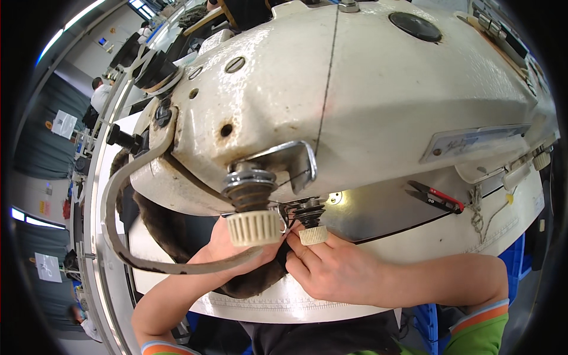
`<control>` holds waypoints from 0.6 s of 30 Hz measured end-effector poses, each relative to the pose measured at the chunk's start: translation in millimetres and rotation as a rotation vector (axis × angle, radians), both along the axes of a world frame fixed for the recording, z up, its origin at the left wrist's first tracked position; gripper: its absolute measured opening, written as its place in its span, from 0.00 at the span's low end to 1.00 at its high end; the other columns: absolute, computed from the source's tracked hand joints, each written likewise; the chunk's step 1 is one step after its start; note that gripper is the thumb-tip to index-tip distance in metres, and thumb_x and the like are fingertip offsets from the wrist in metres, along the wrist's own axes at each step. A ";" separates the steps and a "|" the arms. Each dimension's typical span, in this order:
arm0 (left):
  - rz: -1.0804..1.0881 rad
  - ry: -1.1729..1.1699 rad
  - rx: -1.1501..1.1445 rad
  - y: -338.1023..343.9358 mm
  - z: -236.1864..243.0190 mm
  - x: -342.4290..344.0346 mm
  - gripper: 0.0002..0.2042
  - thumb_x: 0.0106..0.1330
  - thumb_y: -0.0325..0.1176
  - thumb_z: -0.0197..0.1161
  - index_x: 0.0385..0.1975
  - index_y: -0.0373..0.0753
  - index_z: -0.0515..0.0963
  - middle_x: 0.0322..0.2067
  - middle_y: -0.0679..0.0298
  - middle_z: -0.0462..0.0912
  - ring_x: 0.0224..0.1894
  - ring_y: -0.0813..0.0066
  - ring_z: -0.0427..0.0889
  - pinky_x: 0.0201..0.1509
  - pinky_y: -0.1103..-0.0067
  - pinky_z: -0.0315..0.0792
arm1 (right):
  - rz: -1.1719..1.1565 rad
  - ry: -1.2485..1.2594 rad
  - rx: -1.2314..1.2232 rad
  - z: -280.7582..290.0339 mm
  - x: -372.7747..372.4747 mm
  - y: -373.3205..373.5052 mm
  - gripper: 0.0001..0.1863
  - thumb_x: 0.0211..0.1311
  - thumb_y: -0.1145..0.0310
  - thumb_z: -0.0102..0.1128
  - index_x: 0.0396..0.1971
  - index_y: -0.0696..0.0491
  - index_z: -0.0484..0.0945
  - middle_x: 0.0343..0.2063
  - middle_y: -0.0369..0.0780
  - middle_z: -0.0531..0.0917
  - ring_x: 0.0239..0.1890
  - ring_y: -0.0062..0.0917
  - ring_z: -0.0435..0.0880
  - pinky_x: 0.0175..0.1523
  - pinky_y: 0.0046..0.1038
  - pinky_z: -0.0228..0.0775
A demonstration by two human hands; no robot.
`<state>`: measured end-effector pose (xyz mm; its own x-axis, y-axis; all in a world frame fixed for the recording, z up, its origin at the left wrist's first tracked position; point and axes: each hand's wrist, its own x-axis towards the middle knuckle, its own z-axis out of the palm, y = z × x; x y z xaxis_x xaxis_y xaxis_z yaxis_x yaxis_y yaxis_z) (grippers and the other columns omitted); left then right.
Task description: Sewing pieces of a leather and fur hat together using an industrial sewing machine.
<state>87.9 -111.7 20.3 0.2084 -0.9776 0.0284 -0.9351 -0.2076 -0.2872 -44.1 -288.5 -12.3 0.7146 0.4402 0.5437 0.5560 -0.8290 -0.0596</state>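
A white sewing machine fills the upper middle, and both my hands are below its head. My left hand lies over a dark, furry piece of fabric, its fingers hidden behind the large cream tension knob. My right hand is closed, with curled fingers and the thumb and forefinger pressed together just under the smaller cream knob. What sits between those fingertips is hidden. The two hands nearly meet there, and more of the fabric curves away to the left.
A curved metal lever arcs in front of my left forearm. Red-handled thread snips lie on the metal bed to the right, beside a tangle of thread. A ruler strip edges the white table. A person sits far left.
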 end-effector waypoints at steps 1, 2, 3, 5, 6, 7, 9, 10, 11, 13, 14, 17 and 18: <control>0.027 -0.005 -0.062 -1.1 -1.4 0.4 0.20 0.59 0.35 0.63 0.53 0.52 0.84 0.49 0.74 0.84 0.39 0.76 0.84 0.41 0.67 0.70 | -0.001 -0.002 0.003 0.7 0.1 0.1 0.12 0.51 0.66 0.59 0.28 0.61 0.75 0.38 0.58 0.85 0.50 0.47 0.85 0.56 0.41 0.75; 0.054 -0.009 -0.124 -2.4 -2.3 0.4 0.18 0.58 0.36 0.64 0.50 0.54 0.86 0.44 0.77 0.85 0.36 0.78 0.83 0.39 0.68 0.69 | -0.001 0.005 -0.006 1.4 0.2 0.0 0.12 0.52 0.66 0.59 0.28 0.61 0.75 0.39 0.58 0.85 0.50 0.47 0.85 0.57 0.41 0.75; 0.054 -0.011 -0.122 -3.7 -0.7 -2.2 0.18 0.58 0.36 0.64 0.50 0.54 0.86 0.44 0.77 0.85 0.36 0.78 0.83 0.39 0.68 0.69 | 0.000 0.011 -0.016 2.2 0.2 -0.1 0.13 0.52 0.65 0.59 0.29 0.61 0.75 0.39 0.58 0.85 0.50 0.47 0.85 0.57 0.41 0.75; 0.126 0.003 -0.008 -6.5 4.0 -7.4 0.19 0.58 0.37 0.65 0.51 0.57 0.86 0.41 0.78 0.85 0.34 0.81 0.81 0.36 0.69 0.67 | 0.000 -0.001 -0.040 4.5 -4.1 0.7 0.13 0.52 0.65 0.59 0.29 0.61 0.75 0.39 0.58 0.85 0.50 0.47 0.85 0.57 0.41 0.75; -0.041 -0.130 -0.131 -5.1 -3.2 0.6 0.19 0.56 0.38 0.67 0.51 0.59 0.86 0.40 0.77 0.86 0.30 0.82 0.79 0.34 0.70 0.66 | 0.001 -0.011 -0.065 5.4 -5.3 0.9 0.13 0.53 0.65 0.59 0.29 0.61 0.75 0.39 0.57 0.85 0.50 0.47 0.85 0.57 0.41 0.74; -0.041 -0.132 -0.129 -5.5 -2.4 -0.3 0.19 0.56 0.38 0.67 0.51 0.59 0.86 0.40 0.77 0.86 0.30 0.82 0.79 0.34 0.70 0.66 | 0.001 -0.013 -0.064 6.2 -5.8 0.5 0.13 0.53 0.65 0.59 0.29 0.61 0.75 0.39 0.57 0.85 0.50 0.47 0.85 0.57 0.41 0.74; 0.025 -0.029 -0.141 -6.8 -0.4 -3.3 0.19 0.56 0.37 0.68 0.50 0.59 0.86 0.40 0.80 0.86 0.27 0.81 0.79 0.31 0.71 0.66 | -0.028 -0.004 -0.112 8.2 -6.0 -0.1 0.13 0.54 0.64 0.58 0.29 0.61 0.75 0.40 0.57 0.85 0.50 0.47 0.85 0.58 0.42 0.74; 0.057 0.047 -0.158 -6.2 -3.3 -2.7 0.17 0.56 0.36 0.68 0.47 0.58 0.87 0.40 0.82 0.86 0.26 0.82 0.80 0.29 0.72 0.66 | -0.027 -0.004 -0.110 6.6 -5.2 0.5 0.13 0.54 0.64 0.58 0.29 0.61 0.75 0.40 0.57 0.85 0.50 0.47 0.85 0.58 0.42 0.74; 0.058 0.046 -0.157 -7.4 -5.6 -1.7 0.17 0.56 0.36 0.68 0.47 0.58 0.87 0.40 0.82 0.86 0.26 0.82 0.80 0.29 0.72 0.66 | -0.028 -0.002 -0.084 5.2 -4.2 1.2 0.13 0.53 0.64 0.59 0.29 0.61 0.74 0.40 0.57 0.85 0.50 0.47 0.85 0.58 0.42 0.74; 0.102 0.244 -0.331 -11.2 -8.5 -1.3 0.15 0.56 0.35 0.68 0.44 0.56 0.87 0.38 0.80 0.87 0.27 0.82 0.81 0.28 0.74 0.65 | -0.029 -0.003 -0.056 3.4 -3.1 2.3 0.12 0.53 0.65 0.59 0.28 0.60 0.74 0.39 0.57 0.85 0.50 0.47 0.85 0.58 0.42 0.74; 0.103 0.240 -0.328 -10.9 -9.4 -3.0 0.15 0.56 0.35 0.68 0.44 0.56 0.87 0.38 0.80 0.87 0.27 0.82 0.81 0.28 0.74 0.65 | -0.019 0.012 -0.054 3.0 -3.1 2.4 0.12 0.53 0.65 0.59 0.28 0.60 0.74 0.39 0.57 0.85 0.50 0.47 0.85 0.58 0.42 0.74; 0.121 0.077 -0.206 -13.1 -8.3 -9.1 0.14 0.56 0.34 0.67 0.43 0.54 0.88 0.36 0.76 0.88 0.23 0.83 0.80 0.26 0.76 0.64 | -0.029 0.017 -0.051 4.9 -3.3 2.7 0.11 0.51 0.66 0.59 0.27 0.60 0.74 0.38 0.58 0.85 0.48 0.47 0.85 0.58 0.42 0.74; 0.124 0.080 -0.181 -16.2 -3.7 -11.1 0.14 0.56 0.34 0.67 0.43 0.54 0.88 0.34 0.76 0.87 0.21 0.83 0.78 0.25 0.77 0.62 | -0.048 0.008 -0.052 5.8 -3.1 2.5 0.11 0.50 0.67 0.59 0.26 0.60 0.73 0.38 0.57 0.85 0.48 0.46 0.86 0.58 0.42 0.75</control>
